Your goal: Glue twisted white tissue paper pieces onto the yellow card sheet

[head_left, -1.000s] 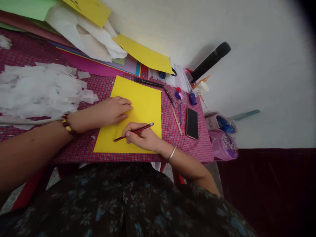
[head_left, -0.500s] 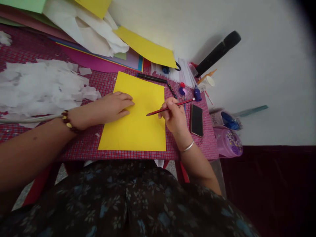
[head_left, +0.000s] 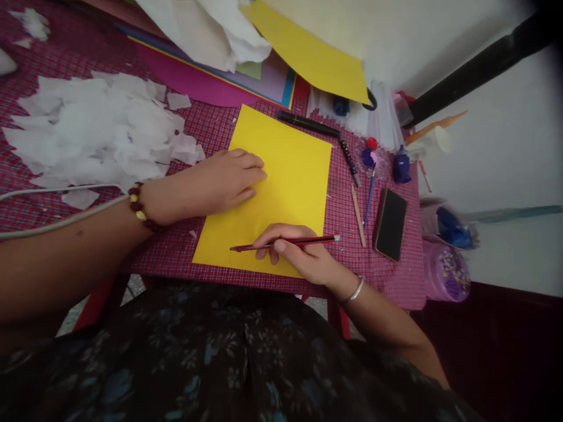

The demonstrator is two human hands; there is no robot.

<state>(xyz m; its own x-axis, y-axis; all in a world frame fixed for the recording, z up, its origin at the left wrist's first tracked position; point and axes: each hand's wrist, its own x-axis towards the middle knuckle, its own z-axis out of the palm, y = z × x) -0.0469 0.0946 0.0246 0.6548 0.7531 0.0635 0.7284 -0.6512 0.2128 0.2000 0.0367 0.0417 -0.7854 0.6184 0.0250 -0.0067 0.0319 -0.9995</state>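
Note:
A yellow sheet of paper lies on the red checked tablecloth. My left hand rests flat on the sheet's left edge, fingers stretched out, a bead bracelet on the wrist. My right hand is closed round a red pencil near the sheet's front edge. The pencil lies almost level, its tip pointing left over the paper.
A heap of white paper scraps lies at the left. Coloured sheets are stacked at the back. To the right lie a black marker, pens, a phone, a glue bottle and a purple tub.
My right hand has brought the pencil from the sheet's right edge back to its front edge. The left hand has stayed on the paper. The view has shifted.

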